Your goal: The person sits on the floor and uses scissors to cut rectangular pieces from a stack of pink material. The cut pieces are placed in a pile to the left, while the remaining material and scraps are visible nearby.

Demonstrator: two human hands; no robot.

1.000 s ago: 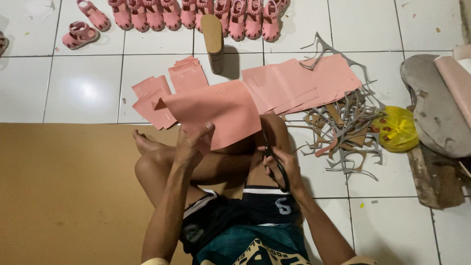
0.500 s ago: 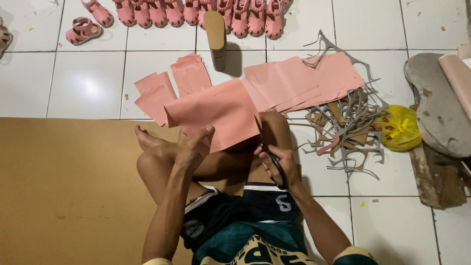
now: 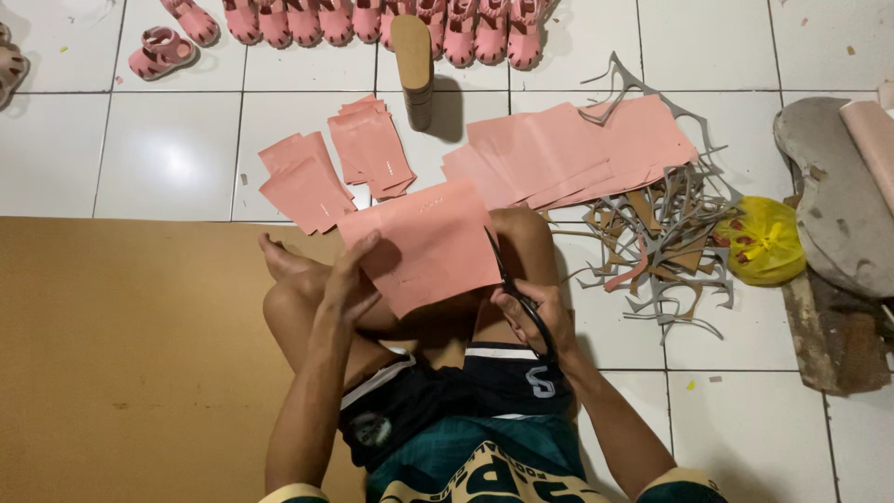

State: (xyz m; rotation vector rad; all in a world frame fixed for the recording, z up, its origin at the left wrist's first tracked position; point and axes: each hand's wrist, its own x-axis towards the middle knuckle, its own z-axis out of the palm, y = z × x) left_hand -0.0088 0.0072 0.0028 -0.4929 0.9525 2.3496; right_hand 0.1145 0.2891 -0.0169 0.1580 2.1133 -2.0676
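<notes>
A: Pink sheet [image 3: 430, 244], flat, roughly rectangular, salmon-coloured and matte, held tilted over the person's crossed legs above the floor [image 3: 168, 149].

B: Position relative to the hands?

A: Left hand [image 3: 349, 279] grips the sheet's lower left edge, fingers closed on it. Right hand [image 3: 535, 317] is closed around black scissors [image 3: 517, 289], whose blades meet the sheet's right edge; how far the blades are parted cannot be told.

B: Surroundings?

A: Small pink pieces [image 3: 335, 168] lie stacked on the white tiles just beyond the sheet; larger pink sheets [image 3: 577, 154] lie fanned to the right, beside grey and brown offcuts [image 3: 666, 242]. A yellow plastic bag [image 3: 764, 240], crumpled, sits farther right. A brown board [image 3: 121, 354] covers the floor at left. Pink sandals [image 3: 372, 19] line the far edge.
</notes>
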